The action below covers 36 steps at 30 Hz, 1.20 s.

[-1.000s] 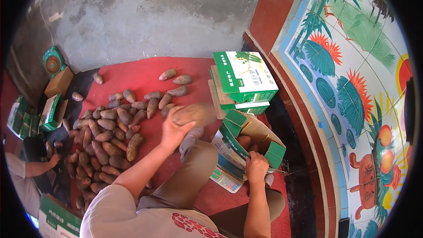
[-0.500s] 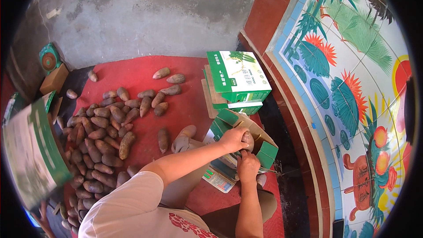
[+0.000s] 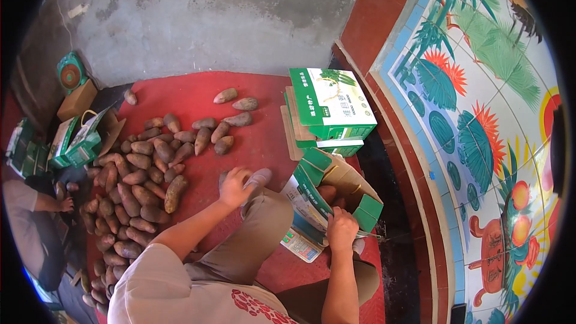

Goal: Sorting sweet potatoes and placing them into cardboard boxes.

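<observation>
My left hand is over the red mat beside my shoe, fingers apart with nothing in them. A brown sweet potato lies right against it, partly covered by the hand. My right hand is closed on the near edge of an open green-and-white cardboard box. Inside that box rests at least one reddish sweet potato; its lower part is hidden. The box stands on a digital scale, whose keypad sticks out on the near side.
A large heap of sweet potatoes spreads over the red mat at left. Green-and-white boxes are stacked beyond the open one. At far left, a person sits near another open box. A tiled wall rises at right.
My left hand has let go of a sweet potato in the box and moved left to the mat. The box at far left, lifted and blurred before, now stands beyond the other person.
</observation>
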### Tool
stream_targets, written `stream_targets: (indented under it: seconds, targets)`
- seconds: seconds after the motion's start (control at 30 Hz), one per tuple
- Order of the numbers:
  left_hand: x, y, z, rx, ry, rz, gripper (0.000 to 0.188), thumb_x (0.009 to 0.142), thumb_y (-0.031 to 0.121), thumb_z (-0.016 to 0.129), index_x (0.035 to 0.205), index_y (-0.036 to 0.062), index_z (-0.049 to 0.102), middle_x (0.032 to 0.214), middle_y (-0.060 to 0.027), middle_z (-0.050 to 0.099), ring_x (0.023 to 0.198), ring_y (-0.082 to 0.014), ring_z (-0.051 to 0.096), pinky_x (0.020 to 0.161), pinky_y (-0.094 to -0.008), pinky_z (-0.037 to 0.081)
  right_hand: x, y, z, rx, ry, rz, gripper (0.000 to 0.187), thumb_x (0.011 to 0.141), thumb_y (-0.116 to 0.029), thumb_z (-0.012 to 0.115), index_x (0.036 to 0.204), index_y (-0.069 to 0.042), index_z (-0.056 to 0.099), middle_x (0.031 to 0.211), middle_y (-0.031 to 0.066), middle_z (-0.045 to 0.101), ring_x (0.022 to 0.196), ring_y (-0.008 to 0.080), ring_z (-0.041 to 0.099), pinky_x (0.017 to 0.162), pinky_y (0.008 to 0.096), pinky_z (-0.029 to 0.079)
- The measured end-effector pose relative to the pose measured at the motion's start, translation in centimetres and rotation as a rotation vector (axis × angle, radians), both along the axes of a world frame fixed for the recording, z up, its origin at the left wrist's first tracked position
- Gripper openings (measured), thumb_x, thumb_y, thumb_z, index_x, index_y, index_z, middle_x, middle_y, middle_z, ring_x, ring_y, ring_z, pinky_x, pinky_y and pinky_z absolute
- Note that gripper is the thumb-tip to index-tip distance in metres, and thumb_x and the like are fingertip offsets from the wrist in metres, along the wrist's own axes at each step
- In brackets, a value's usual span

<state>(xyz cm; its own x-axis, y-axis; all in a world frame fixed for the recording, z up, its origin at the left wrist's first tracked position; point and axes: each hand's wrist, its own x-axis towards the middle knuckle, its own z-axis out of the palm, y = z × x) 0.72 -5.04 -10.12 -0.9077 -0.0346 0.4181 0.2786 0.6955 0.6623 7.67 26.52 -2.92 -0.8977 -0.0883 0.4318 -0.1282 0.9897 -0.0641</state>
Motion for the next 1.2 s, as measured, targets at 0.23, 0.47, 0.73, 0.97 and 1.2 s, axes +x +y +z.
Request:
stream_targets:
  seconds: [0.23,0.47,0.73,0.97,1.2]
  targets:
    - [9.9,-15.8,-22.1,-0.669,-1.017,-0.028,0.053,0.079,0.037,0.066,0.128,0.0171,0.057,0.136,-0.014,0.049,0.133,-0.0312,0.039,0.11,-0.0469,0.032,-0.2,-1.3,1.0,-0.046,-0.03,0.03,0.017,0.073,-0.012,0.071,0.085,-0.006,0.06,0.077,0.011,0.062,0.073,0.0309,0.062,0.066,0.0411,0.049]
    - [19.5,-17.1,-22.6,-0.737,-1.365,-0.082,0.084,0.072,0.05,0.073,0.143,0.0256,0.036,0.146,-0.0174,0.034,0.133,-0.0375,0.036,0.102,-0.0559,0.036,0.3,-1.0,1.0,-0.041,-0.031,-0.015,0.02,0.074,-0.011,0.07,0.092,-0.007,0.063,0.081,0.0114,0.064,0.075,0.0319,0.062,0.068,0.0415,0.049]
    - [23.0,-14.6,-19.8,-0.865,-1.35,-0.176,0.086,0.073,0.048,0.073,0.145,0.026,0.031,0.146,-0.0174,0.033,0.132,-0.0387,0.036,0.101,-0.0578,0.036,0.4,-0.7,0.8,-0.027,0.017,-0.004,0.017,0.075,-0.012,0.069,0.091,-0.007,0.063,0.079,0.0104,0.063,0.073,0.0315,0.061,0.066,0.0421,0.047]
    - [25.1,-15.7,-19.6,-0.926,-1.372,-0.15,0.088,0.074,0.047,0.072,0.147,0.0263,0.027,0.145,-0.0174,0.032,0.131,-0.0398,0.037,0.1,-0.0596,0.036,0.4,-0.9,0.7,-0.028,0.008,-0.01,0.016,0.076,-0.011,0.068,0.091,-0.007,0.063,0.08,0.0114,0.064,0.074,0.0321,0.062,0.067,0.0418,0.048]
    - [24.9,-15.1,-19.1,-0.948,-1.371,-0.178,0.091,0.075,0.045,0.072,0.149,0.0266,0.023,0.145,-0.0174,0.032,0.131,-0.0408,0.037,0.099,-0.0613,0.035,0.4,-0.8,0.5,-0.032,0.008,-0.019,0.018,0.076,-0.01,0.068,0.094,-0.007,0.063,0.081,0.0136,0.064,0.075,0.0353,0.062,0.067,0.0435,0.048]
